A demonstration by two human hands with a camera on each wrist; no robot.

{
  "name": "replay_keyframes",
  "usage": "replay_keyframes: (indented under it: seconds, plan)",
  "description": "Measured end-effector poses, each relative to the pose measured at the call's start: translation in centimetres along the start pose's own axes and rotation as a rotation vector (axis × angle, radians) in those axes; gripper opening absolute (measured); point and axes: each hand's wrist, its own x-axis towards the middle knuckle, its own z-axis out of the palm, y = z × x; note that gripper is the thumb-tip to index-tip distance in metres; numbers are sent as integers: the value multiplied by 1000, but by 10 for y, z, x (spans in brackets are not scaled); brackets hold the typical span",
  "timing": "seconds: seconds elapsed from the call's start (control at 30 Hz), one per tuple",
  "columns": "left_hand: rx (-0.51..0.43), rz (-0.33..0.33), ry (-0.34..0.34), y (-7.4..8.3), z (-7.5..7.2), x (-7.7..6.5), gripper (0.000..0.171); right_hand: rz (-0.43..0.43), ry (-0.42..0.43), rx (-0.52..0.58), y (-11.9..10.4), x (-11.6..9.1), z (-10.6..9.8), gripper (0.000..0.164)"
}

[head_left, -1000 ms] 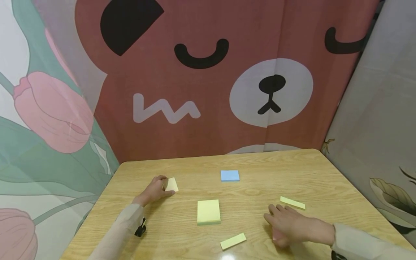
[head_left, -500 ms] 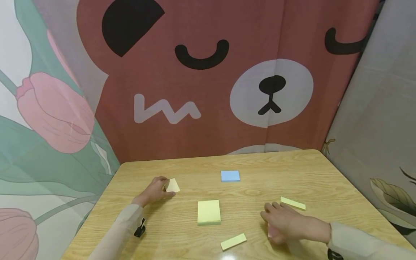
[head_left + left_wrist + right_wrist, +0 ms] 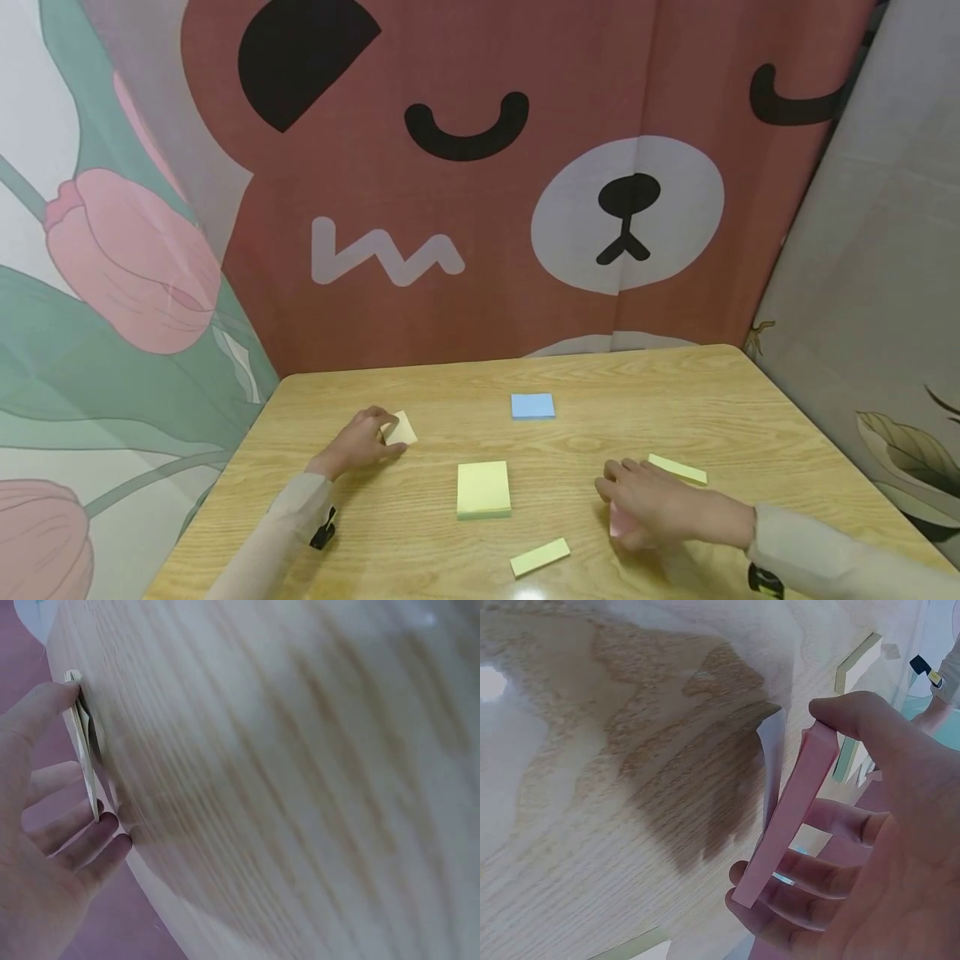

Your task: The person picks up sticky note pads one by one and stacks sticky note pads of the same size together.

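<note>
At the table's left, my left hand [image 3: 358,442] holds a thin pale yellow sticky note pad [image 3: 401,427] between thumb and fingers. In the left wrist view this pad [image 3: 84,750] appears edge-on, close to the wood, with a sheet slightly lifted. My right hand [image 3: 660,504] grips a thick pink sticky note pad [image 3: 791,814] by its edges, just over the table at right. A loose flap of paper [image 3: 772,757] stands away from that pad's table-facing side. From the head view, the hand covers most of the pink pad [image 3: 624,525].
A square yellow sticky note pad [image 3: 483,490] lies mid-table, with a blue pad [image 3: 532,407] behind it. One narrow yellow strip pad [image 3: 540,558] lies near the front; another strip pad [image 3: 677,469] is just beyond my right hand. A bear-print curtain [image 3: 450,317] hangs behind the table [image 3: 337,392].
My right hand has moved left and a little farther from me, carrying the pink sticky note pad. My left hand and its pale yellow pad have hardly shifted.
</note>
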Motion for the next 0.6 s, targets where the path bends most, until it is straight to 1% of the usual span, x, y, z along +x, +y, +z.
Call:
replay_keyframes:
  seconds: [0.13, 0.27, 0.33, 0.5, 0.6]
  plan:
    - [36, 29, -4, -3, 1, 1, 59, -8, 5, 26, 1, 3, -1, 38]
    - [47, 63, -4, -4, 2, 3, 47, -7, 8, 68, 0, 5, -2, 36]
    - [46, 69, -3, -4, 1, 3, 45, -8, 17, 64, -1, 7, -2, 36]
    - [34, 63, -13, -1, -1, 1, 59, -20, 48, 45, -3, 12, -1, 39]
    - [30, 58, -12, -1, -2, 0, 62, -28, 68, 27, -3, 15, 1, 40]
